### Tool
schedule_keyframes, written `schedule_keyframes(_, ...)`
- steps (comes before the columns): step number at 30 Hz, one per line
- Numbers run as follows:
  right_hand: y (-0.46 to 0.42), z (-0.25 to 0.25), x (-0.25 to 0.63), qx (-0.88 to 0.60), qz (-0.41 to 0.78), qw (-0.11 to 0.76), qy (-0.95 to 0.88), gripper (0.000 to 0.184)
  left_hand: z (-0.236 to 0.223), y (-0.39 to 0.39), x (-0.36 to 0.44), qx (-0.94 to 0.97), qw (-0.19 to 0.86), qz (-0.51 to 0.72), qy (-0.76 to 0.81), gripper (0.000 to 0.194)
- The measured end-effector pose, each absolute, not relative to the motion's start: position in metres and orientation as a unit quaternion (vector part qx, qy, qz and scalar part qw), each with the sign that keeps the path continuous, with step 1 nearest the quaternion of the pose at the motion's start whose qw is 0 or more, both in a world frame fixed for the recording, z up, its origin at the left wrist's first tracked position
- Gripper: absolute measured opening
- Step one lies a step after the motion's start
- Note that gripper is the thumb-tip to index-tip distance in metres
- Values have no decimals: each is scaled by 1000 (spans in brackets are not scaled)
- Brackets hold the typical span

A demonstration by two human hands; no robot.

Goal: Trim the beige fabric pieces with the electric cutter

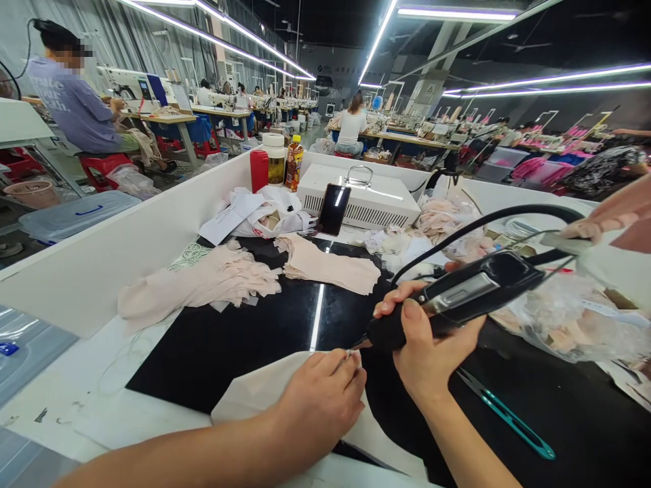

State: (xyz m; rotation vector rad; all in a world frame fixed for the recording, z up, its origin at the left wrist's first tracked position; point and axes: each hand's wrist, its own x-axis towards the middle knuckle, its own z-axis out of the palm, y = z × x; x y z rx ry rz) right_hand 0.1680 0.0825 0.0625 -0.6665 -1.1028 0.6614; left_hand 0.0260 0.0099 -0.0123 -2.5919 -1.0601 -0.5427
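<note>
My right hand (432, 352) is wrapped around a black corded hand tool (458, 291) with a silver strip along its body. The tool's narrow metal tip points left and down, right beside the fingertips of my left hand (325, 393). Those fingers are bunched closed on the edge of a white fabric piece (264, 383), which lies over the black board (203, 359). The exact pinch and the contact at the tip are hidden. To the right of my right wrist lie teal-handled thread snips (508, 417).
Fanned pale pink fabric pieces (203, 278) and a second stack (330, 266) lie behind the hands. A phone (334, 209) leans on a white vented box (361, 193). Plastic bags with scraps (564, 312) fill the right side. A blurred pinkish shape (623, 210) crosses the right edge. Co-workers sit beyond.
</note>
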Motion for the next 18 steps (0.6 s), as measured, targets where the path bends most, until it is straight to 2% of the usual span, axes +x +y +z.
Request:
schedule_keyframes(5,82,62,166,-298,312,750,-502,52,-11,11,25,-900,153,-181,-365,32)
schedule_keyframes(12,82,70,178,-325,291,754,-491,57,-19,16,20,-900,118,-195,-371,26)
schedule_keyframes(18,64,78,197,-370,275,731,-503,55,-11,34,-5,-889,138,-213,-380,22)
